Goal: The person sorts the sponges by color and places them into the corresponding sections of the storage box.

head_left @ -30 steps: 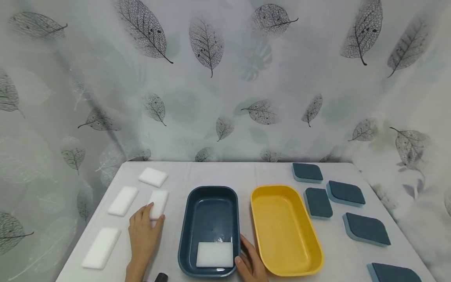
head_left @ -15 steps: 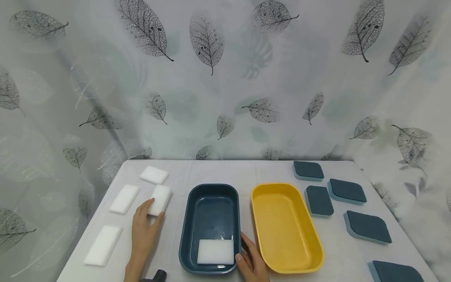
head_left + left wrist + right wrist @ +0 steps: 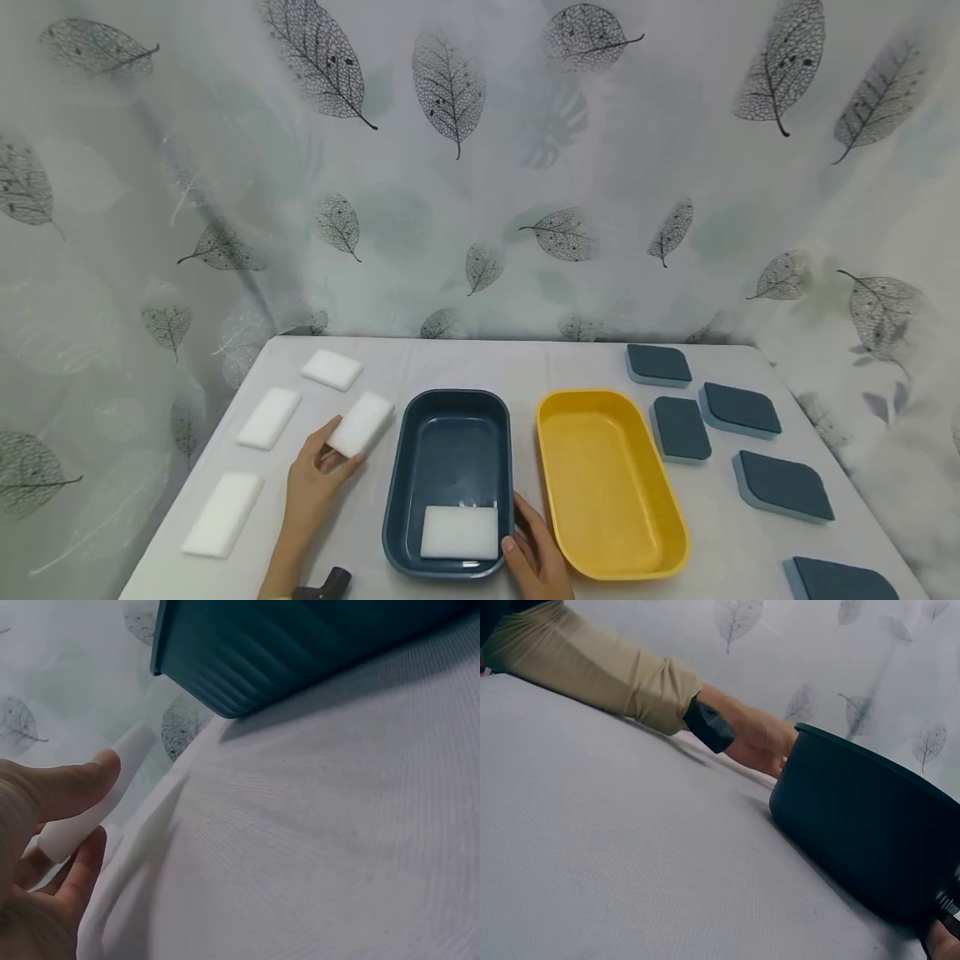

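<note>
White cloth (image 3: 367,525) covers the table, which spreads across the lower part of the frame. Nearest, at bottom centre, the right hand (image 3: 542,554) lies against the right wall of the dark blue tray (image 3: 446,450), thumb at the rim, probably to steady it; how far its other fingers curl is hidden. Inside the tray's near end sits one white block (image 3: 460,533), lying flat and crosswise, leaving the rest of the floor bare.

At lower left of centre, the left hand (image 3: 318,479) grips a second white piece (image 3: 362,425) between thumb and fingers, with the thumb on one face and fingers on the other. That grip at one end leaves most of the piece free, and it looks tilted and raised off the cloth, just left of the tray. A black device (image 3: 327,583) shows by that wrist.

To the right, the yellow tray (image 3: 611,483) stands beside the blue one, holding nothing. Three white slabs (image 3: 223,514) lie spaced up the left side, and five dark blue sponges (image 3: 783,485) up the right; the gaps and separate sides seem meant to keep each easy to pick out. Beyond the table's far edge, a leaf-printed curtain (image 3: 480,208) fills the upper frame.
</note>
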`<state>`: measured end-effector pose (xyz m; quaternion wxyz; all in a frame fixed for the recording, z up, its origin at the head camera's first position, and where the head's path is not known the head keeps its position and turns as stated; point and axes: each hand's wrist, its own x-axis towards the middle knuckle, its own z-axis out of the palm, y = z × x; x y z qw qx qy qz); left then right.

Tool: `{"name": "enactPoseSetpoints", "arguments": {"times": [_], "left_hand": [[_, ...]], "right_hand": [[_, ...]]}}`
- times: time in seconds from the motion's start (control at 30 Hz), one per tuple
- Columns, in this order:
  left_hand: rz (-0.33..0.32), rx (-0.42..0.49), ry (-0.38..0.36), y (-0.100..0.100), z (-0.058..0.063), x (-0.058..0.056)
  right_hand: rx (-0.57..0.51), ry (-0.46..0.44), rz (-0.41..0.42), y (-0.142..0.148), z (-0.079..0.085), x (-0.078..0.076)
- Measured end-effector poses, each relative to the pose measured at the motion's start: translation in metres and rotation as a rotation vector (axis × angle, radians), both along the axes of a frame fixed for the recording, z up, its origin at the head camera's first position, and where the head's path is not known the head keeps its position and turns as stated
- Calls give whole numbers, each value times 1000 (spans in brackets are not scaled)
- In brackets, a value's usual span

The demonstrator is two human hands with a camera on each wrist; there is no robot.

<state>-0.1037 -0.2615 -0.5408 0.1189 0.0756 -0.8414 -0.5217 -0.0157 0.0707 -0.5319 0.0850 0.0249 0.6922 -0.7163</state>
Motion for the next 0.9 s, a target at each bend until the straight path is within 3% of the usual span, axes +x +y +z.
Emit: {"name": "enactPoseSetpoints", "arguments": {"times": [0.23,0.47,0.73,0.9], "left_hand": [[-12,145,-69,-7,13,3],[-13,160,-140,-10,24,6],[-38,224,-138,-4,37,9],[-64,251,-103,2,43,10]], "right_hand": [[-1,-2,8,-1,1,-1],[5,-5,-5,-4,1,1],[-4,32,-7,-4,-2,1],[-2,9,-2,-2,-1,0]]}}
